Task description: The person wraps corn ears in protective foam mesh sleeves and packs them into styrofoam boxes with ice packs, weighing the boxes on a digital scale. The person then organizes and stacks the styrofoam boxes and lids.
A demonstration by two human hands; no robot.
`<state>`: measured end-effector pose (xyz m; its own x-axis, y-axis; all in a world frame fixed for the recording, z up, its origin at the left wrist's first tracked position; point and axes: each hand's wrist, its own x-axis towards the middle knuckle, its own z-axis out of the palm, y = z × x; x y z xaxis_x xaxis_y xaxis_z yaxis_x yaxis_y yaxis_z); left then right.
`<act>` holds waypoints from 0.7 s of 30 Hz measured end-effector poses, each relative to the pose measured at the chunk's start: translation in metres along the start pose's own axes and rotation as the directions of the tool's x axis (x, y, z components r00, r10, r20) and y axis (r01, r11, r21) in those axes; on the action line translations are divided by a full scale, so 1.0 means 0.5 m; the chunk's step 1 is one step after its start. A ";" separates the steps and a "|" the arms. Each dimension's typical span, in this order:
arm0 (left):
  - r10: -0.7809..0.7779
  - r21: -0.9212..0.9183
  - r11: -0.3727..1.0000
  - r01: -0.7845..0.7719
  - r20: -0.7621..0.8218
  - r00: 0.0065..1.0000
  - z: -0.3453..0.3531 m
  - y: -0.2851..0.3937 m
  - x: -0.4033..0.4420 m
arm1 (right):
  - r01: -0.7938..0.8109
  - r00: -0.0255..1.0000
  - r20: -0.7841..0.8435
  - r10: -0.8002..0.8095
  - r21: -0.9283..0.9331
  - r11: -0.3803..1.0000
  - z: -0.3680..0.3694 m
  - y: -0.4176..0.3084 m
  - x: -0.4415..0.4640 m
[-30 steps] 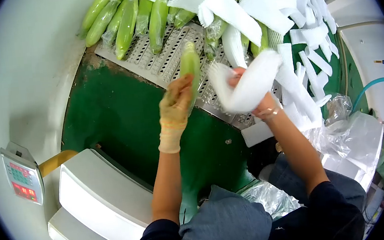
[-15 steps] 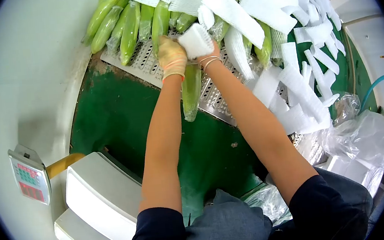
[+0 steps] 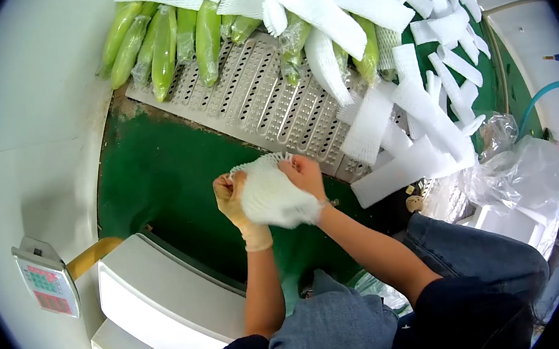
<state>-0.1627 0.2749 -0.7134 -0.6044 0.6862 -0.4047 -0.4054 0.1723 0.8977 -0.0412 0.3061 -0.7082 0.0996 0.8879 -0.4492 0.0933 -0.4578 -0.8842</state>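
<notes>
A white foam net sleeve (image 3: 271,192), blurred at its lower edge, is stretched between my two hands above the green floor. My left hand (image 3: 231,196), in a pale yellowish glove, has its fingers closed at the sleeve's left upper edge. Bare and with bands at the wrist, my right hand (image 3: 303,177) grips the sleeve's right upper edge. Whether a vegetable is inside the sleeve, I cannot tell. Beyond my hands, several long green vegetables (image 3: 165,54) in transparent film lie along the back of a perforated metal plate (image 3: 246,104).
Many loose white foam sleeves (image 3: 432,116) are piled on the right, some over the vegetables. A scale display (image 3: 46,281) stands at left beside a white box-like object (image 3: 163,297). Transparent plastic bags (image 3: 526,181) lie at right. A pale wall (image 3: 40,130) borders the left.
Both hands have drawn back from the metal plate toward my body with the foam sleeve, which is now spread wider. The green vegetable that hung below my hands is no longer visible there.
</notes>
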 end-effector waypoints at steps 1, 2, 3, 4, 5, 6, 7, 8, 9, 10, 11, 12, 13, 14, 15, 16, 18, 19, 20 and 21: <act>0.029 -0.129 0.991 -0.026 0.025 0.999 -0.022 -0.045 0.021 | -0.007 0.999 -0.048 0.003 -0.064 0.998 0.014 0.055 0.022; -0.047 -0.260 0.964 0.060 0.057 0.997 -0.016 -0.042 0.030 | 0.048 0.998 -0.025 -0.052 -0.147 0.988 0.016 0.057 0.030; -0.122 -0.383 0.912 0.147 0.088 0.989 -0.011 -0.041 0.038 | -0.018 0.999 0.034 0.026 -0.211 0.977 0.011 0.059 0.045; -0.284 -0.497 0.806 0.321 0.151 0.947 0.011 -0.011 0.048 | -0.070 0.991 0.091 0.099 -0.277 0.958 0.008 0.055 0.059; -0.377 -0.532 0.749 0.396 0.150 0.914 0.003 -0.042 0.061 | -0.061 0.992 0.090 0.089 -0.283 0.957 -0.001 0.052 0.060; -0.248 -0.372 0.880 0.295 0.169 0.954 -0.022 -0.096 0.063 | -0.172 0.976 0.082 0.201 -0.271 0.947 -0.012 0.058 0.057; -0.114 -0.211 0.965 0.153 0.185 0.976 -0.047 -0.149 0.065 | -0.275 0.949 0.080 0.304 -0.260 0.926 -0.020 0.057 0.058; -0.087 -0.187 0.976 0.108 0.119 0.989 -0.039 -0.146 0.048 | -0.260 0.952 0.091 0.294 -0.270 0.927 -0.022 0.049 0.051; -0.059 -0.156 0.985 0.066 0.052 0.997 -0.029 -0.140 0.030 | -0.336 0.937 0.079 0.340 -0.061 0.940 -0.019 0.040 0.030; 0.018 0.005 1.000 -0.019 0.086 0.996 -0.018 -0.109 0.001 | -0.401 0.916 0.075 0.394 0.154 0.903 -0.014 0.037 0.007; -0.028 -0.019 0.999 0.030 0.061 0.998 -0.013 -0.097 -0.017 | -0.336 0.940 0.033 0.340 0.275 0.901 -0.006 0.039 -0.006; -0.073 -0.046 0.996 0.075 0.039 0.997 -0.005 -0.083 -0.031 | -0.335 0.941 0.045 0.336 0.268 0.903 0.000 0.011 -0.013; -0.069 -0.046 0.996 0.071 0.030 0.997 0.022 -0.037 -0.051 | -0.302 0.951 0.051 0.305 0.370 0.879 0.004 -0.035 -0.029; -0.082 -0.156 0.985 0.076 -0.038 0.996 0.058 0.028 -0.076 | -0.272 0.958 0.050 0.282 0.470 0.840 0.006 -0.066 -0.046; -0.102 -0.259 0.963 0.072 -0.102 0.990 0.072 0.064 -0.088 | -0.286 0.957 0.098 0.275 0.507 0.813 0.006 -0.075 -0.054; -0.097 -0.252 0.965 0.068 -0.104 0.990 0.055 0.073 -0.076 | -0.289 0.955 0.103 0.277 0.512 0.809 0.012 -0.073 -0.062; 0.112 -0.011 0.993 -0.113 0.296 0.949 0.042 0.099 -0.061 | -0.150 0.982 -0.029 0.187 0.483 0.863 0.029 -0.065 -0.060; 0.072 0.076 0.991 -0.108 0.373 0.925 0.048 0.111 -0.073 | -0.056 0.989 -0.097 0.108 0.435 0.899 0.040 -0.052 -0.055; 0.079 0.065 0.992 -0.112 0.383 0.920 0.052 0.118 -0.085 | -0.047 0.978 -0.151 0.142 0.507 0.861 0.050 -0.037 -0.043; 0.082 0.082 0.988 -0.130 0.432 0.898 0.063 0.120 -0.090 | 0.013 0.988 -0.151 0.029 0.270 0.963 0.040 -0.018 -0.040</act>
<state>-0.1382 0.2769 -0.6359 -0.2796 0.9359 -0.2145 -0.2657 0.1392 0.9540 -0.0639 0.2933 -0.6939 0.2511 0.8571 -0.4497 -0.1760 -0.4164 -0.8920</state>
